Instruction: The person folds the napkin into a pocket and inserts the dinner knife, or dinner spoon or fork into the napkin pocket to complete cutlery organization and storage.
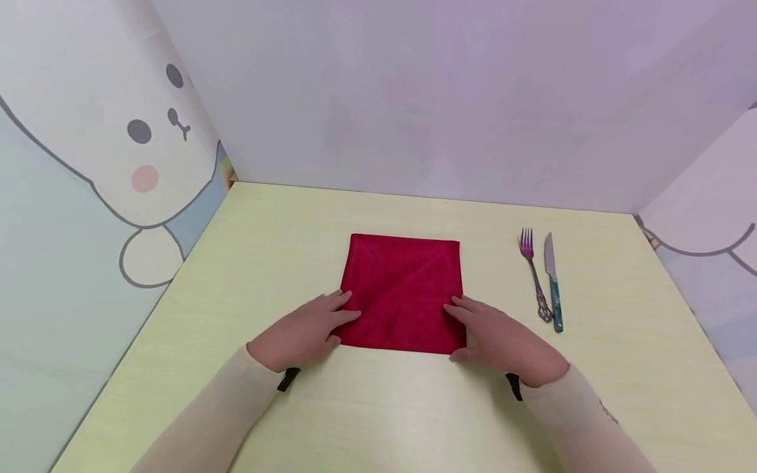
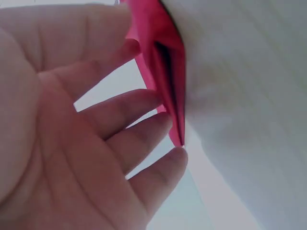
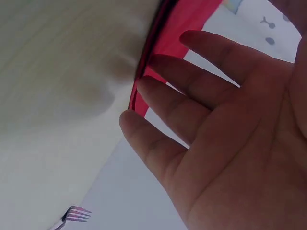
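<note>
Where two pale sleeves (image 1: 207, 414) enter from the near side, dark straps (image 1: 288, 379) show at the wrists, presumably fastenings for something worn there. Beyond them, the left hand (image 1: 304, 332) and the right hand (image 1: 503, 338) flank a red cloth (image 1: 405, 295), which lies flat near the middle of the table (image 1: 367, 414). On both sides the fingers (image 2: 144, 139) are extended and spread wide, gripping nothing; fingertips meet the cloth's side edges, and each thumb lies by a front corner. Such opposed, light contact would seem to steady a limp fabric, since neither side can then slide freely. The left wrist view shows parted layers at the margin, so the cloth is evidently folded, which accounts for its neat four-sided outline. To its right and well apart, a fork (image 1: 535, 279) and a knife (image 1: 553, 282) lie side by side, tines and blade directed away from the person; handles placed nearer would make either easy to take up. Whether those handles touch cannot be told. Farthest off, a pale wall (image 1: 414, 98) bounds the table; a cartoon animal (image 1: 160, 135) on the left appears purely decorative.
</note>
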A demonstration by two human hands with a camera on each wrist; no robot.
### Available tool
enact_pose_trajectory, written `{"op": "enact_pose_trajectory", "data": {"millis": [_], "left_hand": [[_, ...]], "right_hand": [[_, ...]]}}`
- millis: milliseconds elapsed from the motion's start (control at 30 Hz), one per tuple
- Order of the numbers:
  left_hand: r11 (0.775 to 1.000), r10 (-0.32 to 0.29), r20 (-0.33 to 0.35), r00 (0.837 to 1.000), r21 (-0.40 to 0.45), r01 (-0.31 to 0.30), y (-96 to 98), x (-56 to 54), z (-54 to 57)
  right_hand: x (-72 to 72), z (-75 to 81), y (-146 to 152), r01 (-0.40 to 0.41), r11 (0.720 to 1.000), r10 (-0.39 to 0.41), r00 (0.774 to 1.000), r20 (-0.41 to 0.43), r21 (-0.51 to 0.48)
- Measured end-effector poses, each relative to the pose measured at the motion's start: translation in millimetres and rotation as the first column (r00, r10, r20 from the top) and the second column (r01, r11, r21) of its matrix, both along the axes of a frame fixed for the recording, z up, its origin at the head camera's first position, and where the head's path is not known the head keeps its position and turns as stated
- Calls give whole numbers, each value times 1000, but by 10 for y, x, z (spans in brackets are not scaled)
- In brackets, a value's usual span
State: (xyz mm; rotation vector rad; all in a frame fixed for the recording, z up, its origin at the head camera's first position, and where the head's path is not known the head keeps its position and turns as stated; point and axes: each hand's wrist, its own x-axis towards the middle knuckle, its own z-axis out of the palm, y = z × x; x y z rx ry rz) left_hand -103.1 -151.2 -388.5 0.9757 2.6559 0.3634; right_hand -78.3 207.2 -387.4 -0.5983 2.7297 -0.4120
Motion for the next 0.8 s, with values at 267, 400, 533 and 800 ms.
{"op": "enact_pose_trajectory", "data": {"millis": [267,400,533,800], "left_hand": [[1000,16,-137,990,3,-15,8,62,-31],[999,42,-144,989,5,-41,28,88,-29],[998,63,-140,988,31,-59,45,82,-8],[998,59,-165,984,38,-53,50,17,-57]], "right_hand": [[44,-27,-125,57,998,-57,998,-10,39],[85,-61,-137,44,998,-41,998,-55,53],[108,-84,-143,37,998,-32,995,-94,55],[92,-101,-122,21,997,-8,986,-167,76]]}}
